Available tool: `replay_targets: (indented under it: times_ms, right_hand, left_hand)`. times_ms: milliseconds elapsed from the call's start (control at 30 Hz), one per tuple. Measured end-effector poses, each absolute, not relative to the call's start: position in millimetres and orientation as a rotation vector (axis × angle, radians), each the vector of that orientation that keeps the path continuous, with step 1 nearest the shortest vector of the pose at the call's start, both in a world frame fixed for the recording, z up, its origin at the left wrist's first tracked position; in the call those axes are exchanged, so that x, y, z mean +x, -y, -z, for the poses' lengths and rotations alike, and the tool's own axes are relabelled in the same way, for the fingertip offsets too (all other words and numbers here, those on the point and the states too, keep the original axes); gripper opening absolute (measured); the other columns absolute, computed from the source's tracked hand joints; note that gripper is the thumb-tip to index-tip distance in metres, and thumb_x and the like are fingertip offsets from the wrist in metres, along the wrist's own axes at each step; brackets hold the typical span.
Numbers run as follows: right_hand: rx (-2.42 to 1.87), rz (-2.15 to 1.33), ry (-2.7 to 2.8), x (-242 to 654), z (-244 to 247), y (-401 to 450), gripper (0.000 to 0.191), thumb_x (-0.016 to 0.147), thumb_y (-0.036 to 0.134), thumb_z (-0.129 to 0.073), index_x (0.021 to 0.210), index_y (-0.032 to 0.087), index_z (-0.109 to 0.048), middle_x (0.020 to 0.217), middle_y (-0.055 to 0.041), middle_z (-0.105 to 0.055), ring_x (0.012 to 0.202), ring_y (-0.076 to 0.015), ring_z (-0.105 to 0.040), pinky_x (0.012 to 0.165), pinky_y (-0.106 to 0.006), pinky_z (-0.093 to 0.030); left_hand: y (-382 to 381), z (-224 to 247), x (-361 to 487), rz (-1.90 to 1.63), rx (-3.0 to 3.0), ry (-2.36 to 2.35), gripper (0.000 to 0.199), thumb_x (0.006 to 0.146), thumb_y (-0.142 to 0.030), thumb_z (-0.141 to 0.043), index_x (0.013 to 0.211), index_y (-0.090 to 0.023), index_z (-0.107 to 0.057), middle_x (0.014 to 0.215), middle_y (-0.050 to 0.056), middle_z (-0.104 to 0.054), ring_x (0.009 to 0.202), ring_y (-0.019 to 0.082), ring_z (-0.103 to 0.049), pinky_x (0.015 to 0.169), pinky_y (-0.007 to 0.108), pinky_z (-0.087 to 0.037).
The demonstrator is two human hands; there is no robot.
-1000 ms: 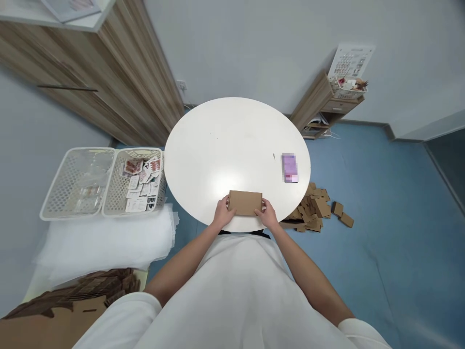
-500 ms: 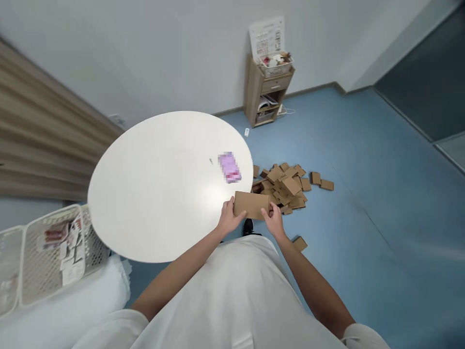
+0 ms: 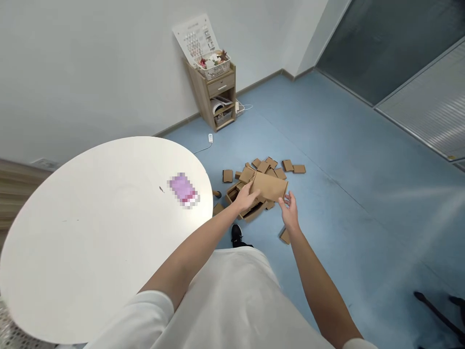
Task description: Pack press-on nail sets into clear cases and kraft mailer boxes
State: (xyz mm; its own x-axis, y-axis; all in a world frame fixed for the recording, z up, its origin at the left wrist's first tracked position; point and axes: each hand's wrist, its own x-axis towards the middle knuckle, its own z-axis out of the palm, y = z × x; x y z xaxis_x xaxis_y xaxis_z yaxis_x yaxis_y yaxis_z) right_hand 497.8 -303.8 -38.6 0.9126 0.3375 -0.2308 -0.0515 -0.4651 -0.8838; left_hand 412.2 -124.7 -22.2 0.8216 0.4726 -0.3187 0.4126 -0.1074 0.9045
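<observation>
A flat brown cardboard box [image 3: 269,186] is held up in front of me, tilted, over a heap of similar boxes on the floor. My left hand [image 3: 247,198] grips its left end, thumb on top and fingers partly hidden beneath. At the lower right corner, my right hand [image 3: 289,209] is closed on the edge with thumb and fingers. Under the held box, the heap of small cardboard boxes [image 3: 247,174] lies in and around a larger open carton [image 3: 256,213], partly hidden by my left hand and the box.
A round white table [image 3: 109,232] stands at my left, bearing a blurred purple item [image 3: 183,189]. Against the wall is a small wooden cabinet [image 3: 203,94] with a white basket [image 3: 216,69] on top. A white power strip [image 3: 210,138] lies on the blue floor. Dark chair legs [image 3: 436,310] show lower right.
My view has turned to the right. Both hands have carried the cardboard box away from the table's edge to over the heap, and it is now tilted.
</observation>
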Motion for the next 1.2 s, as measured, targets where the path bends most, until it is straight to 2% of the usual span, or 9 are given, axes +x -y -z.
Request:
replay_targets:
  times_ms: [67, 133, 333, 567, 767, 1000, 1200]
  right_hand:
    - [-1.952, -0.475, 0.202, 495, 39, 308, 0.077, 0.072, 0.05, -0.051, 0.135, 0.021, -0.018, 0.133, -0.0129, -0.035, 0.112, -0.0229, -0.045, 0.085, -0.034, -0.042]
    - [-1.939, -0.529, 0.214, 483, 45, 313, 0.077, 0.071, 0.049, -0.053, 0.135, 0.02, -0.019, 0.135, -0.0136, -0.032, 0.112, -0.023, -0.046, 0.087, -0.035, -0.041]
    - [-1.962, -0.762, 0.31, 433, 63, 305, 0.077, 0.068, 0.048, -0.055, 0.133, 0.02, -0.024, 0.135, -0.0153, -0.034, 0.092, -0.0208, -0.059, 0.083, -0.037, -0.044]
    - [-1.904, -0.869, 0.596, 399, 51, 250, 0.072, 0.069, 0.044, -0.055, 0.131, 0.019, -0.03, 0.127, -0.0158, -0.042, 0.078, -0.0164, -0.06, 0.078, -0.036, -0.047]
    - [-1.894, -0.958, 0.858, 348, 39, 205, 0.064, 0.071, 0.042, -0.052, 0.127, 0.017, -0.034, 0.116, -0.0139, -0.051, 0.074, -0.0163, -0.059, 0.072, -0.036, -0.049]
    - [-1.826, -1.137, 1.219, 247, 28, 155, 0.05, 0.071, 0.041, -0.051, 0.117, 0.02, -0.047, 0.102, -0.0089, -0.059, 0.069, -0.0162, -0.056, 0.069, -0.035, -0.048]
    - [-1.651, -1.364, 1.499, 161, 18, 133, 0.039, 0.071, 0.043, -0.051, 0.103, 0.021, -0.057, 0.093, -0.0072, -0.063, 0.072, -0.0181, -0.058, 0.069, -0.035, -0.048]
  left_hand:
    - [124, 21, 411, -0.043, 1.768, -0.636, 0.068, 0.075, -0.047, -0.051, 0.132, -0.017, -0.03, 0.138, 0.01, -0.032, 0.126, 0.025, -0.03, 0.101, 0.037, -0.025]
    - [126, 24, 397, 0.008, 1.795, -0.656, 0.07, 0.073, -0.046, -0.053, 0.132, -0.015, -0.03, 0.138, 0.011, -0.032, 0.126, 0.026, -0.03, 0.102, 0.038, -0.024]
    - [130, 37, 324, 0.102, 1.803, -0.808, 0.062, 0.062, -0.037, -0.066, 0.118, -0.016, -0.05, 0.125, 0.012, -0.049, 0.115, 0.029, -0.044, 0.098, 0.038, -0.032]
    - [113, 37, 249, -0.097, 1.669, -0.892, 0.041, 0.07, -0.032, -0.058, 0.108, -0.017, -0.054, 0.109, 0.009, -0.06, 0.101, 0.022, -0.055, 0.088, 0.036, -0.043]
    - [107, 33, 152, -0.264, 1.498, -1.115, 0.041, 0.074, -0.034, -0.052, 0.111, -0.016, -0.051, 0.106, 0.01, -0.059, 0.088, 0.018, -0.059, 0.078, 0.033, -0.046]
    - [113, 26, 30, -0.545, 1.243, -1.406, 0.039, 0.075, -0.033, -0.052, 0.111, -0.018, -0.051, 0.107, 0.008, -0.058, 0.087, 0.016, -0.058, 0.076, 0.029, -0.046]
    - [131, 23, -37, -0.615, 1.165, -1.578, 0.039, 0.073, -0.033, -0.053, 0.108, -0.017, -0.053, 0.103, 0.008, -0.06, 0.083, 0.017, -0.059, 0.077, 0.03, -0.046]
